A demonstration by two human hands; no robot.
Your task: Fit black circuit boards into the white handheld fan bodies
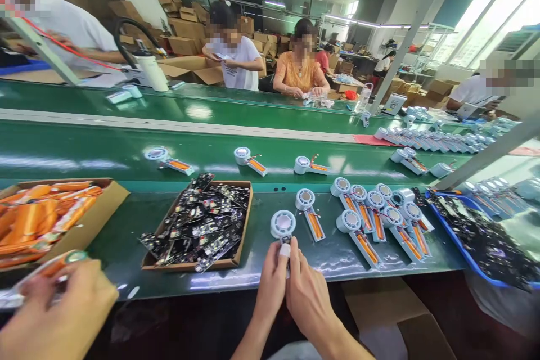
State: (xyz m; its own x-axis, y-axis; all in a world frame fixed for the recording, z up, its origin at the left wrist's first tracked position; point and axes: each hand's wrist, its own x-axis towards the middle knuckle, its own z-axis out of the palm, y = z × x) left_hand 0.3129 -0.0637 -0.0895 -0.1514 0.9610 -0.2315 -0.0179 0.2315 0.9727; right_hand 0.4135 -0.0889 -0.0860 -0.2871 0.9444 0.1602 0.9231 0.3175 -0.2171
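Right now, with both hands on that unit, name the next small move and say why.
Probably press the dark piece gently down into the light-blue unit: the left hand and right hand close together around the handle, right beside that piece, though whether it is fully seated cannot be told.

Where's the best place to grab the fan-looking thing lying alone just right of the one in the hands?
Probably by the long sides of its handle, near the free end, coming from the near side. The handle is slim and lies pointing that way, while thin wires stick out up by the round head.
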